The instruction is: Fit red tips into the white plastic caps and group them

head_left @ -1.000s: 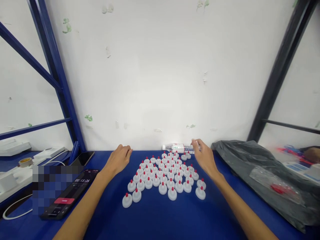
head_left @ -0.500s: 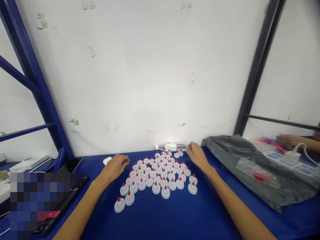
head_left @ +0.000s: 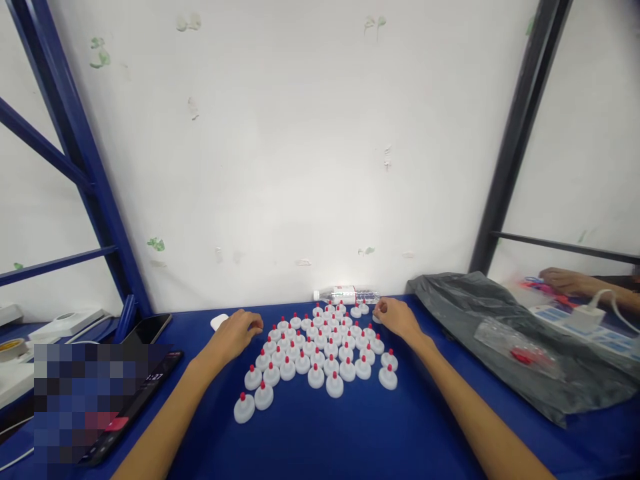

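Many white round caps with red tips (head_left: 331, 348) stand upright in a loose cluster on the blue table (head_left: 300, 440). My right hand (head_left: 396, 317) is at the cluster's far right edge, thumb and fingers pinched on a white cap (head_left: 377, 319) that they partly cover. Just beyond it, a clear plastic bottle (head_left: 345, 295) with a white lid lies on its side against the wall. To the left of the caps, my left hand (head_left: 240, 331) hovers or rests with fingers loosely curled; a gap shows between thumb and fingers, and nothing is visible in it.
At the left lie a phone (head_left: 145, 393) and a second dark phone (head_left: 150, 329). A white object (head_left: 219, 322) sits behind my left wrist. To the right spreads a grey plastic bag (head_left: 465, 333) with a clear packet (head_left: 520, 350) on it. Another person's hand (head_left: 570, 280) is at far right.
My right hand has lowered slightly toward the table beside the caps, and a white cap now shows under its fingertips. My left hand has barely moved. The view has shifted a little.
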A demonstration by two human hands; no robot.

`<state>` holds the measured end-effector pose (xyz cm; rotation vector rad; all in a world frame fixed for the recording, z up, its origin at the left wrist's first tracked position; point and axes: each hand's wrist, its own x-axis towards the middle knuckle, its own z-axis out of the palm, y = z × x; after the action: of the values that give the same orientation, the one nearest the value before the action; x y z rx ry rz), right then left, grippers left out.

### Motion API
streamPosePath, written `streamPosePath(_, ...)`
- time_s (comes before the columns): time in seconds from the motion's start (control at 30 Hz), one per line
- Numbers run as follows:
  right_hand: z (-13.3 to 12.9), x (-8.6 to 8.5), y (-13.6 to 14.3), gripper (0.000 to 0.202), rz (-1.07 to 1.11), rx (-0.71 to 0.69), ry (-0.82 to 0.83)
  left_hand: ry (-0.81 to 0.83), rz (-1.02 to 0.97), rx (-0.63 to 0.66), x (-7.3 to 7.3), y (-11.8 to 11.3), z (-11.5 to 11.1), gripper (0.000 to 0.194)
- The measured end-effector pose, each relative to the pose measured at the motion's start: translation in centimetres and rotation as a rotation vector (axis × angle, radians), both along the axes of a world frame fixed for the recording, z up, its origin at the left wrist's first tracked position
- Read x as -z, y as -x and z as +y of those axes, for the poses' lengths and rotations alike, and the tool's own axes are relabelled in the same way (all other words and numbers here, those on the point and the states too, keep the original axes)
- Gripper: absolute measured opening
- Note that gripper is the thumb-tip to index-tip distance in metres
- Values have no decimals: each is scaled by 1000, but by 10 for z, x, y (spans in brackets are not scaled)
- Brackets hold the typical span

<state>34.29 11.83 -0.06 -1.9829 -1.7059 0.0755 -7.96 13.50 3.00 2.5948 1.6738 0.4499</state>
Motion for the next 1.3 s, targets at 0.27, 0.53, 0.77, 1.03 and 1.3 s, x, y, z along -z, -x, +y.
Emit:
streamPosePath(0.27,4,3,7,32,-59,-300,-122,51,28,19,3,-4,-1,19)
streamPosePath(0.53,4,6,6,37,-75,-329,-168,76,38,17,2,-6,-1,16)
streamPosePath(0.77,-6,-15,12,31,-32,-242,-312,76,35,17,4,-1,0,15)
streamPosePath(1.03,-7,-17,17,18,42,-261,-393,63,33,10,-2,-5,-6,19)
streamPosePath(1.3,-11,-27,29,23,93,-334,-508,-21,23,36,-5,-11,-10,31)
